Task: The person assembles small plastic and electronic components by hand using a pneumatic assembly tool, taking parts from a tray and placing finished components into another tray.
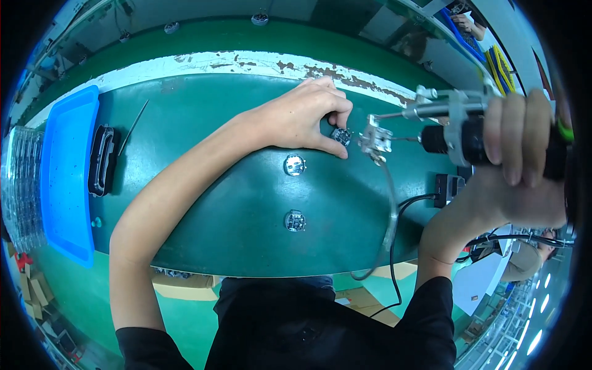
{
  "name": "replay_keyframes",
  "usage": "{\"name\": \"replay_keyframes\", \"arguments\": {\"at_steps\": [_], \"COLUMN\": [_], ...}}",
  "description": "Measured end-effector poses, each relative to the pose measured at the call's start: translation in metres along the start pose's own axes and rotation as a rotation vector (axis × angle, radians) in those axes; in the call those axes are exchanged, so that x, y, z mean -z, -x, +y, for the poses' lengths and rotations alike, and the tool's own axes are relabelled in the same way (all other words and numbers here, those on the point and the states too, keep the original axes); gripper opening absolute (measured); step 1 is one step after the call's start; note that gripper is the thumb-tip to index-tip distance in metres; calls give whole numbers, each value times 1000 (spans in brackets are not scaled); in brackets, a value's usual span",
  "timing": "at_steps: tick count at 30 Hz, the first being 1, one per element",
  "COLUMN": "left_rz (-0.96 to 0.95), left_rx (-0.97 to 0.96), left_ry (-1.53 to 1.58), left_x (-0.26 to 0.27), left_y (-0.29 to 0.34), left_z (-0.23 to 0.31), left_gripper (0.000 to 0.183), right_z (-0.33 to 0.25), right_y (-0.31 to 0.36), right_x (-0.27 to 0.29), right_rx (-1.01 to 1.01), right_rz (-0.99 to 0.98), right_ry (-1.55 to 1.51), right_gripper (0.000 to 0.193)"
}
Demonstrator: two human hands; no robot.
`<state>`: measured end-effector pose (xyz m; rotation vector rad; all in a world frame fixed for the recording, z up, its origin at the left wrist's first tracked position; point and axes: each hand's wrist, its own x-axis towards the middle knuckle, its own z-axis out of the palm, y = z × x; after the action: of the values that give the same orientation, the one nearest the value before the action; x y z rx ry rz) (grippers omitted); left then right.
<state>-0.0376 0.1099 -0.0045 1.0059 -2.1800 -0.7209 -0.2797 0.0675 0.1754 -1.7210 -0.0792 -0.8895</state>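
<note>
Near the far edge of the green workbench (216, 216), my left hand (302, 114) curls round a small round electronic part (341, 137), with thumb and fingers on its sides. My right hand (521, 154) is wrapped around a black power screwdriver (435, 139), held sideways and slightly blurred. Its silver tip holder (375, 140) points left, just right of the part and seemingly apart from it. Two similar round parts lie below my left hand: a nearer one (295, 221) and one closer to the hand (295, 164).
At left are a blue tray (68, 179), a black frame-like case (103, 161), a thin rod (134, 126) and stacked clear trays (23, 185). A black box (448, 188) with cables sits right. Beyond the white ledge, a green belt (209, 38) carries several round parts. Another person's hand (470, 26) shows top right.
</note>
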Motion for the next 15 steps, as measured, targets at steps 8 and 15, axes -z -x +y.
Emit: {"name": "replay_keyframes", "arguments": {"at_steps": [8,15], "left_rz": [20,21], "left_rx": [10,3], "left_ry": [-6,-40], "left_x": [-1,-3], "left_y": [1,0], "left_z": [-3,-4], "left_gripper": [43,44], "right_z": [34,46], "right_y": [-2,-4], "right_x": [-12,-10], "right_rx": [-83,-71], "right_rz": [47,-37], "right_ry": [-22,-25], "right_gripper": [29,30]}}
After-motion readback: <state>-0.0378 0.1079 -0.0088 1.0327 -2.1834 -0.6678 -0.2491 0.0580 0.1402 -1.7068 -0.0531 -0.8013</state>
